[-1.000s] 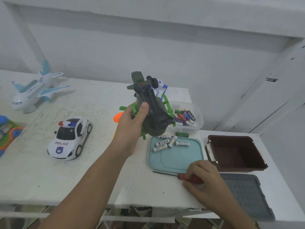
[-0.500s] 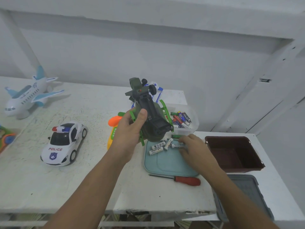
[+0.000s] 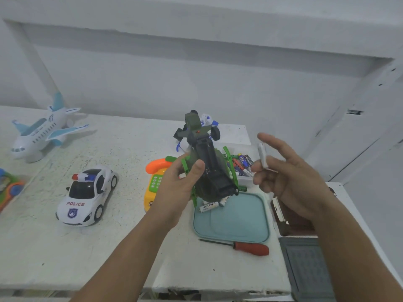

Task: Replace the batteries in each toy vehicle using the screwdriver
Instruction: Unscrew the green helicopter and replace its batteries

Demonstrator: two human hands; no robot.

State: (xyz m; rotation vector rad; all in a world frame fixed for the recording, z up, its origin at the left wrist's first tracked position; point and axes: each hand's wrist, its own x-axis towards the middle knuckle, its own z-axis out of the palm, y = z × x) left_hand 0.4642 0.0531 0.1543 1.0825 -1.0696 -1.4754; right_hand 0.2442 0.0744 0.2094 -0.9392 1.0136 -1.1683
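Our left hand [image 3: 181,188] comes in from the near left on an outstretched forearm and grips the dark green toy vehicle [image 3: 210,171], with the thumb laid across the side facing us and the fingers curled round behind its green frame. The toy is held up off the table [image 3: 109,247], tilted so that one end points far and upward and its dark underside faces us. Just to the right, our right hand [image 3: 290,179] is raised at about the same height with the palm turned toward the toy. It pinches a small white battery [image 3: 262,155] upright near the fingertips, while the other fingers are spread loosely. Below the two hands lies a teal lid [image 3: 237,221], with a few white batteries [image 3: 208,207] at its far left corner, partly hidden by the toy. The red-handled screwdriver [image 3: 250,248] lies flat on the table just near of the lid. Behind the toy we see a clear tub of mixed batteries [image 3: 243,163]. A brown box [image 3: 292,219] and a grey lid [image 3: 305,271] sit on the right. On the left are an orange and yellow toy phone [image 3: 155,182], a police car [image 3: 87,196] and, farther off, a white aeroplane [image 3: 43,130].
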